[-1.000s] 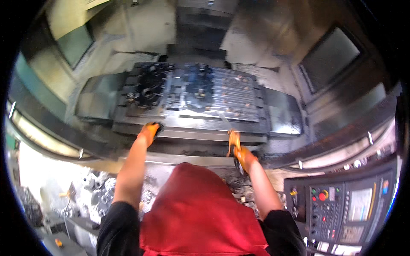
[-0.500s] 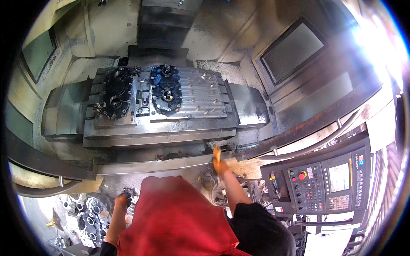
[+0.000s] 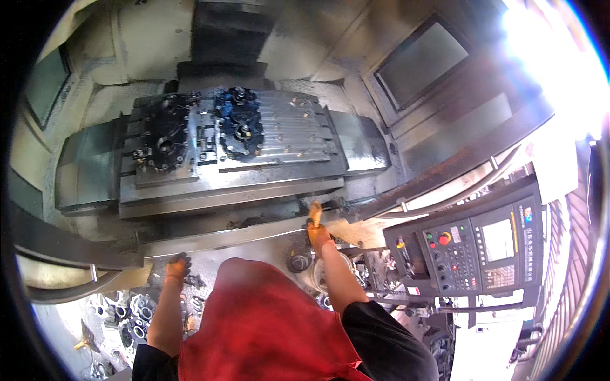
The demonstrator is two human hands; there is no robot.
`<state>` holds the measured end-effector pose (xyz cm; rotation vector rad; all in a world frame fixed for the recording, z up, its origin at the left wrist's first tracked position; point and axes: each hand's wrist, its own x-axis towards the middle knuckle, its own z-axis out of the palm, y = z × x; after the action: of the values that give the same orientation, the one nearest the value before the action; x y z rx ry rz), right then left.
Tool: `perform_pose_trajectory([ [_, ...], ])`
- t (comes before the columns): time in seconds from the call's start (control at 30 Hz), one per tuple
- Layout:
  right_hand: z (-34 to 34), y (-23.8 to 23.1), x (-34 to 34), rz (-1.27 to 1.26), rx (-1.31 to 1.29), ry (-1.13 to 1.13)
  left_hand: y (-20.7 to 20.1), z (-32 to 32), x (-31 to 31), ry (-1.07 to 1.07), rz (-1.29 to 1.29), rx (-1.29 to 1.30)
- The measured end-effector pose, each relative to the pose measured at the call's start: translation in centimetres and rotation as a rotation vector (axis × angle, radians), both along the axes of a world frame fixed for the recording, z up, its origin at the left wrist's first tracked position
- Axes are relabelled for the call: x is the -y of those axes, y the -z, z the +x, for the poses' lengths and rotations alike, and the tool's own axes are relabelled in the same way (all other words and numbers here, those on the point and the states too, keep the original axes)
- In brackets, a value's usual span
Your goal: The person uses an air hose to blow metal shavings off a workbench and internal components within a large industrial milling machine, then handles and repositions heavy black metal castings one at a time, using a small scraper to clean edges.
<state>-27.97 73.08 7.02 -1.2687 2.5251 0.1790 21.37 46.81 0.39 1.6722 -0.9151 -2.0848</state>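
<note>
My right hand (image 3: 316,233), in an orange glove, is at the front sill (image 3: 267,232) of a machine's work area. Its fingers look closed, and a narrow yellow-orange shape points up from it; whether that is a finger or a held thing I cannot make out. My left hand (image 3: 176,268), in an orange glove with dark fingertips, hovers before the sill's left end, fingers loosely apart and nothing visible in them. Beyond the sill, a black cover-like casting (image 3: 166,143) and a blue-black one (image 3: 241,120) sit bolted to the metal fixture plate (image 3: 292,136).
A control panel (image 3: 470,247) with screen and buttons stands at the right. Several metal castings (image 3: 135,317) lie at lower left. A round container (image 3: 327,273) is below my right hand. Curved door edges (image 3: 445,168) flank the opening; my red apron (image 3: 267,317) fills the lower middle.
My left hand has moved forward and up toward the sill from beside the castings. My right hand stays near the sill. The whole view has shifted slightly.
</note>
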Motion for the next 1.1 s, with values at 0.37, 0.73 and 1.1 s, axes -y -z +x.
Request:
perform_pose_trajectory([
  [0.37,8.2,-5.6,3.5,-0.502,0.764,0.346,4.3,6.5,-10.6,0.185,0.045,0.274],
  [0.73,7.5,-8.2,0.1,-0.557,0.761,0.137,0.1,2.5,-19.5,0.442,-0.173,0.402],
  [1.1,-3.5,-13.3,-11.3,-1.254,0.431,0.708,-6.4,-6.3,-21.4,0.627,-0.285,0.474],
])
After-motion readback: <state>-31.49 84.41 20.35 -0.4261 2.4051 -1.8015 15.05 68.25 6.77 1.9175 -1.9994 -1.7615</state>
